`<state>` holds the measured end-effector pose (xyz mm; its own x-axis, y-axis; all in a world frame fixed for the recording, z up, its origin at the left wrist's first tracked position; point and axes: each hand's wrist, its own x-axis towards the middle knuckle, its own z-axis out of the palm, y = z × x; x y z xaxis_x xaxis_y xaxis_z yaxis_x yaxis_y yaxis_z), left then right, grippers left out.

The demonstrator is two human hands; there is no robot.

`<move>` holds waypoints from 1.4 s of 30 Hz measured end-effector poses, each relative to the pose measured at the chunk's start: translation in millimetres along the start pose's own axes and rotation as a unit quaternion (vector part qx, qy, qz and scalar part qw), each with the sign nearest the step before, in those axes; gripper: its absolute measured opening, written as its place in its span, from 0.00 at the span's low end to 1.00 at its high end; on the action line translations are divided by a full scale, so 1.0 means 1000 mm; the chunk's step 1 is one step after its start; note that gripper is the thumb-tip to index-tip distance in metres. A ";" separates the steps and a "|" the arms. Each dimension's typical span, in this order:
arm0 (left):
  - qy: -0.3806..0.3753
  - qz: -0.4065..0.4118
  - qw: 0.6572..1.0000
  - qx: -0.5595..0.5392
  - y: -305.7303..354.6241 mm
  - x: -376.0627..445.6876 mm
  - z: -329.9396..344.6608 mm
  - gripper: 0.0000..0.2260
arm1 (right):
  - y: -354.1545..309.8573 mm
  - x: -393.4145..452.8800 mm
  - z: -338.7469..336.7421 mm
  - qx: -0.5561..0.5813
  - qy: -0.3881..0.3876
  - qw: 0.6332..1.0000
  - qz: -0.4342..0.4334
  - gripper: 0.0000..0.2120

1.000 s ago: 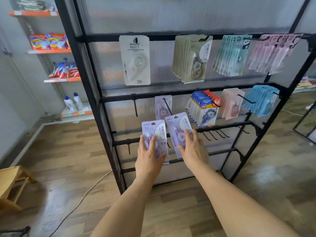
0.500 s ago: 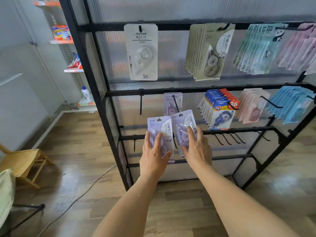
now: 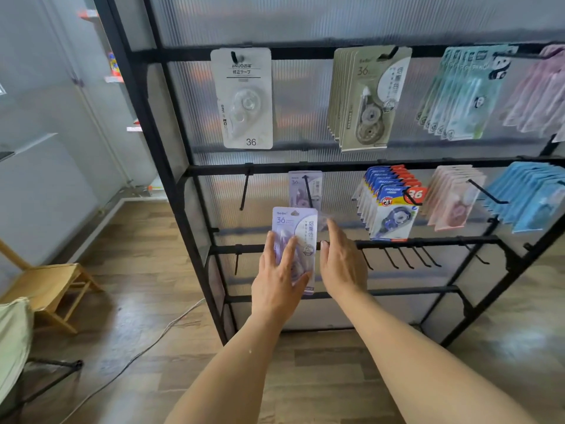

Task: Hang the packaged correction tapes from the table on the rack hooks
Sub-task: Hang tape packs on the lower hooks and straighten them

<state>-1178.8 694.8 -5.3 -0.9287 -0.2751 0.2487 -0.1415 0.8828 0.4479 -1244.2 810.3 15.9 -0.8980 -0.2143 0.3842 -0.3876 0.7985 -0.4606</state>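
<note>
My left hand (image 3: 279, 286) holds a purple correction tape pack (image 3: 301, 228) upright in front of the rack's third bar (image 3: 428, 240), fingers spread over its printed face. My right hand (image 3: 341, 264) is just right of the pack with straight fingers and nothing plainly in its grip; a faint blur of packaging shows beside its fingertips. Another purple pack (image 3: 305, 189) hangs on a hook (image 3: 307, 194) just above. To the left, an empty hook (image 3: 244, 191) sticks out from the second bar.
The black rack (image 3: 171, 166) carries a white pack (image 3: 244, 99), grey-green packs (image 3: 367, 99), teal packs (image 3: 458, 93), blue-red packs (image 3: 388, 203), pink packs (image 3: 452, 197) and light blue packs (image 3: 529, 194). Several bare hooks (image 3: 403, 257) line the third bar. A wooden stool (image 3: 49, 289) and a floor cable (image 3: 146, 347) lie left.
My right hand no longer shows the second purple pack it held; only the left hand's pack is clearly seen. The view has moved closer to the rack and to the right.
</note>
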 end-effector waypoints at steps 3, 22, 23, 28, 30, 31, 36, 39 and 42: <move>-0.005 0.011 1.000 -0.002 0.017 -0.001 0.007 0.33 | 0.008 0.000 -0.004 0.030 -0.023 0.999 -0.026 0.27; -0.037 -0.015 0.998 -0.037 0.028 0.024 0.033 0.32 | 0.024 0.027 0.011 -0.017 -0.101 0.995 -0.007 0.27; -0.046 -0.012 0.998 -0.042 0.027 0.029 0.034 0.32 | 0.024 0.030 0.012 -0.017 -0.098 0.995 0.000 0.27; -0.080 -0.010 0.995 -0.054 0.021 0.051 0.036 0.36 | 0.025 0.048 0.022 -0.024 -0.092 0.995 0.012 0.27; -0.087 -0.009 0.995 -0.046 0.018 0.061 0.036 0.36 | 0.024 0.056 0.026 -0.024 -0.099 0.995 0.021 0.27; -0.091 -0.007 0.995 -0.042 0.017 0.068 0.036 0.36 | 0.025 0.062 0.029 -0.023 -0.103 0.994 0.026 0.28; -0.107 -0.003 0.993 -0.043 0.009 0.101 0.038 0.38 | 0.023 0.086 0.041 -0.018 -0.112 0.993 0.036 0.29; -0.116 0.002 0.993 -0.033 0.003 0.117 0.042 0.39 | 0.021 0.100 0.048 -0.017 -0.115 0.992 0.039 0.31; -0.113 0.013 0.993 -0.021 -0.003 0.132 0.043 0.40 | 0.019 0.113 0.056 -0.026 -0.121 0.992 0.040 0.34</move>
<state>-1315.8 672.6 -11.0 -0.9859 -0.1550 0.0633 -0.1059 0.8701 0.4813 -1364.6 769.6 5.4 -0.9512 -0.2736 0.1426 -0.3085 0.8443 -0.4382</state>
